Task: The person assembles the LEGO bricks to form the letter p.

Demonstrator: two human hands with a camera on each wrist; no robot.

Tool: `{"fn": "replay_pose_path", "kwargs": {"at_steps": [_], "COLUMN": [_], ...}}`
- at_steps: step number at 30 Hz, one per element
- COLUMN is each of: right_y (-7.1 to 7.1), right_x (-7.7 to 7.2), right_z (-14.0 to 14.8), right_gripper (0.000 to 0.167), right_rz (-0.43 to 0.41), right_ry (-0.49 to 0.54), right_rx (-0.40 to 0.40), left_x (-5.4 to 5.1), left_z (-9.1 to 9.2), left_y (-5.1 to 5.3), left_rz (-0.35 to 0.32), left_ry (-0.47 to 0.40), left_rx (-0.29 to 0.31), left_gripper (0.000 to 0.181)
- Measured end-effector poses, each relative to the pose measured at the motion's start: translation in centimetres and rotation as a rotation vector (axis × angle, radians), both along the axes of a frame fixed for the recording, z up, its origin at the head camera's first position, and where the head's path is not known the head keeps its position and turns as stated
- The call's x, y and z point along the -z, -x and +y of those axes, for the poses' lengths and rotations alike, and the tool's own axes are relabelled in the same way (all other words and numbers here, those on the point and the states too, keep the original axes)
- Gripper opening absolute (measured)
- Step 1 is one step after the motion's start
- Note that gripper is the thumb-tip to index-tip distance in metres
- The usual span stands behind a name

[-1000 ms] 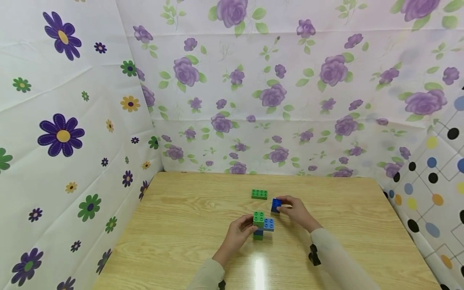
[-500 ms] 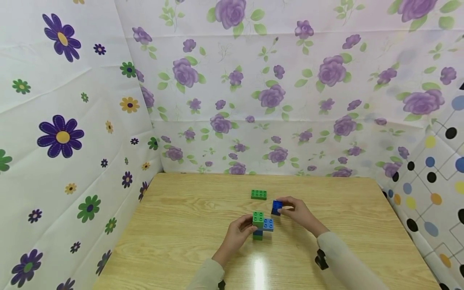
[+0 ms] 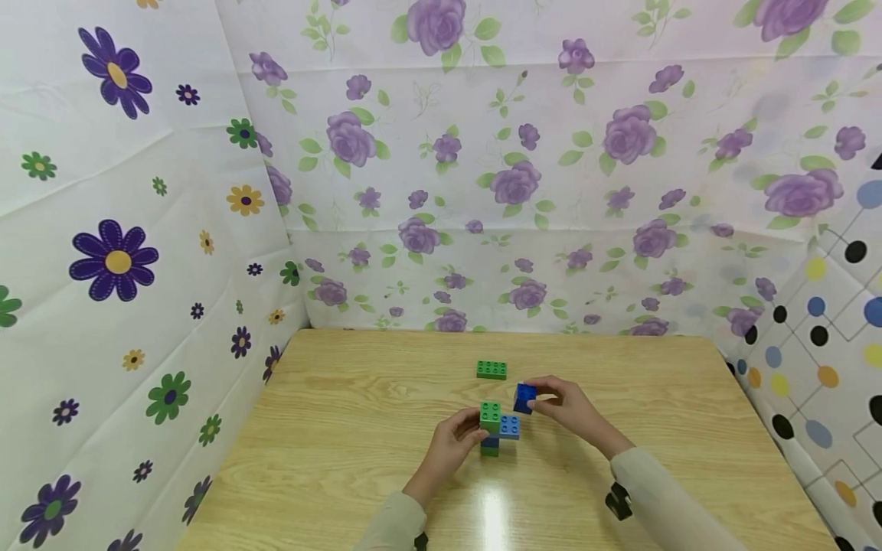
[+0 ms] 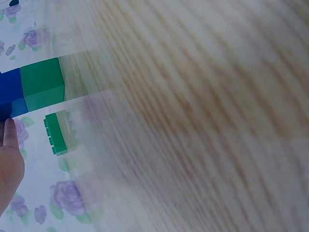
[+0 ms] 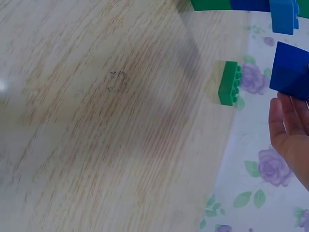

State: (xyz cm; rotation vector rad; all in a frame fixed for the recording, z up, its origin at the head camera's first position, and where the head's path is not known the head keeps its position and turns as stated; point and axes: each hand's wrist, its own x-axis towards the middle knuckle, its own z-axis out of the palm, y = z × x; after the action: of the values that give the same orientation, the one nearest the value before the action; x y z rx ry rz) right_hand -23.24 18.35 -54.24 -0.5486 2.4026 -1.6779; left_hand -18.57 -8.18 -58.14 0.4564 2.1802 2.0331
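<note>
My left hand (image 3: 451,444) grips the left side of a stack of toy building bricks standing upright on the table. Its top is a light green brick (image 3: 490,415); below it a light blue brick (image 3: 510,426) juts out to the right. Lower down come a dark blue brick (image 4: 10,92) and a green brick (image 4: 43,83) at the base. Slightly behind and right of the stack, a separate blue brick (image 3: 524,397) is pinched between thumb and fingers of my right hand (image 3: 568,409). It is tilted a little and apart from the stack.
A flat green brick (image 3: 491,370) with two rows of studs lies behind the stack on the wooden table (image 3: 344,428). Flower-printed cloth (image 3: 510,184) hangs behind the far edge, with more patterned cloth at both sides.
The right hand has brought the blue brick slightly nearer to me and tilted it. The left hand and the stack stay where they were.
</note>
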Motion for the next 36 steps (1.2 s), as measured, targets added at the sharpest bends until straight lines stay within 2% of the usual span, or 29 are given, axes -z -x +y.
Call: {"fn": "replay_pose_path", "kwargs": {"at_steps": [9,14,18,23,36], "right_y": [-0.9,-1.6,-2.1,-2.6,-3.2], "right_x": [-1.4,-1.9,-2.0,-1.8,-1.7], "right_z": [0.2,0.0,-0.1,0.0,0.0], "right_gripper": [0.037,0.036,0.037,0.037,0.036], "right_rz": [0.043,0.059,0.078,0.105,0.127], "right_ry": [-0.001,-0.013,-0.018,0.008,-0.015], "right_rx": [-0.035,-0.061,-0.079,-0.109,-0.113], "left_x": [0.1,0.3,0.2,0.2,0.2], "left_z": [0.1,0.0,0.1,0.1,0.1], "left_y": [0.1,0.2,0.2,0.2,0.2], "left_rz": [-0.026,-0.004,0.002,-0.026,-0.040], "left_ry": [0.009,0.012,0.004,0.000,-0.022], "left_rx": [-0.005,-0.003,-0.001,-0.002,-0.003], "left_gripper": [0.041,0.040,0.039,0.038,0.040]}}
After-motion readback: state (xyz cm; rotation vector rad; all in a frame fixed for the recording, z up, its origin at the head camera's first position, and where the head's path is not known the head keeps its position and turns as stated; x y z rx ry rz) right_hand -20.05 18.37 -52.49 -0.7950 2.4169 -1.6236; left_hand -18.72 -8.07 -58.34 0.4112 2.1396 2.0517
